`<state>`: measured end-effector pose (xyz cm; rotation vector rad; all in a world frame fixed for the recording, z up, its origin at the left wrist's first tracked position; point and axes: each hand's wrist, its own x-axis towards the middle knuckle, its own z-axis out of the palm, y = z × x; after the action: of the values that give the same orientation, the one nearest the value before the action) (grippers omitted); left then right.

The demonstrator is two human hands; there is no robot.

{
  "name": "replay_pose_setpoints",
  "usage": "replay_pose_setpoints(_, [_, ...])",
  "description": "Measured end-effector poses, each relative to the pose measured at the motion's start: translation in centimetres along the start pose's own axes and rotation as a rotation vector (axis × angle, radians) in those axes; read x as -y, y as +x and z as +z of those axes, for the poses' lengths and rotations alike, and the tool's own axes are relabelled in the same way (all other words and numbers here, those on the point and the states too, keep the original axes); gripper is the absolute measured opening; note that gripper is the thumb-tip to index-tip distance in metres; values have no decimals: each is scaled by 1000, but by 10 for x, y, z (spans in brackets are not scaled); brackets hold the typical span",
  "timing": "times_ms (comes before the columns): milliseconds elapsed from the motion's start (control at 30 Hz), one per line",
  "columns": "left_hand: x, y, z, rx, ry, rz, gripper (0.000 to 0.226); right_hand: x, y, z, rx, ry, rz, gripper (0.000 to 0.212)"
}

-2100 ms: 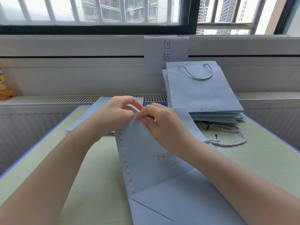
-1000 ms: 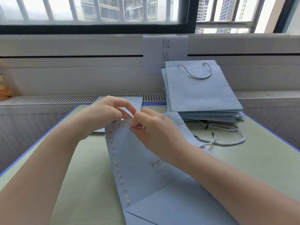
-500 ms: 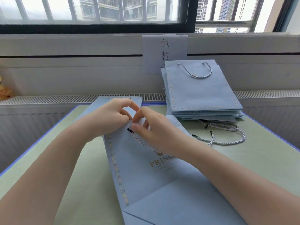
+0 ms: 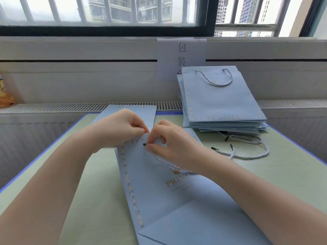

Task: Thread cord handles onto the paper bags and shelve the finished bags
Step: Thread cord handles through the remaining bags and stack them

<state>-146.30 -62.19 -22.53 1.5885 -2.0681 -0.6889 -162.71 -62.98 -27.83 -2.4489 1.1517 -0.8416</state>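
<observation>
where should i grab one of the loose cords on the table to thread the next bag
Pinch a loose cord just behind its black tip, coming from above. The cords lie flat on the table with tips pointing left and nothing over them. The right hand pinches its cord near the tip this way.

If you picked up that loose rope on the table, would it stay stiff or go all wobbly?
The loose rope would probably flop: it lies in soft curves on the table. It looks thin, so likely very light. Its twisted surface probably gives some grip, and the dark tips look stiffer.
</observation>
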Motion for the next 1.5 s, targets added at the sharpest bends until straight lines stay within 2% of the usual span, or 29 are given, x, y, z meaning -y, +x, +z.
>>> replay_pose_setpoints(167, [4,-2,-7,86,-39,-2,45,2,0,0,-58,-13,-6,23])
replay_pose_setpoints(367, [12,-5,-16,192,-208,35,17,8,-3,-2,-46,-23,-4,27])
replay_pose_setpoints(500, [10,-4,-11,229,-127,-21,19,12,-4,0,-42,-38,-21,24])
replay_pose_setpoints(667, [8,-1,-1,130,-71,-38,27,8,-3,-3,-94,-29,-21,20])
replay_pose_setpoints(867, [5,7,7,-77,28,135,19,2,-7,-5,-48,-35,-14,16])
replay_pose_setpoints(1033, [8,12,14,-177,71,217,15,1,-10,-6,-19,-185,-38,27])
replay_pose_setpoints(1167, [11,15,13,-245,98,220,15,2,-10,-2,-12,-261,-57,23])
replay_pose_setpoints(1333, [10,12,10,-232,101,175,22,0,-12,4,-22,-245,-77,20])
replay_pose_setpoints(1400, [9,12,10,-216,143,137,16,1,-12,2,-71,-195,-60,20])
replay_pose_setpoints(1500, [9,12,14,-85,310,54,13,7,-11,-7,-109,-28,20,23])
